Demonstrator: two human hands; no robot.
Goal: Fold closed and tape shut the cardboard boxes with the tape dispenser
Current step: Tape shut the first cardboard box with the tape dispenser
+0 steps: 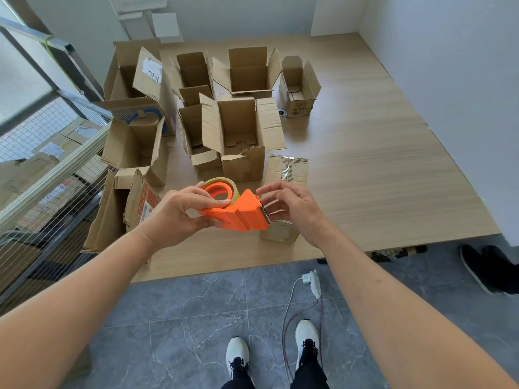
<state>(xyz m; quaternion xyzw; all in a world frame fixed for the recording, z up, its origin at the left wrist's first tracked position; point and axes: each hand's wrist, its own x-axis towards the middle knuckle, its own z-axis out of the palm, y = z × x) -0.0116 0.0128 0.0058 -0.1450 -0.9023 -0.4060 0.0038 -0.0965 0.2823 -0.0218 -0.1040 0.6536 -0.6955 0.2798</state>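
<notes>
Evidently early going: left hand [179,217] is gripping the orange tape dispenser [238,211] while right hand [292,209], loosely open, is fingering its blade end above one taped box [283,192]; open boxes [238,138] beyond are waiting.

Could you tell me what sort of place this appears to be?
Probably a small packing or storage room: open cardboard boxes on a wooden platform, a wire cage of parcels, and a tape dispenser in hand.

I take this for a packing or storage room: open cardboard boxes [238,130] crowd a low wooden platform [365,153], wire-mesh cage [42,169] of parcels alongside.
</notes>
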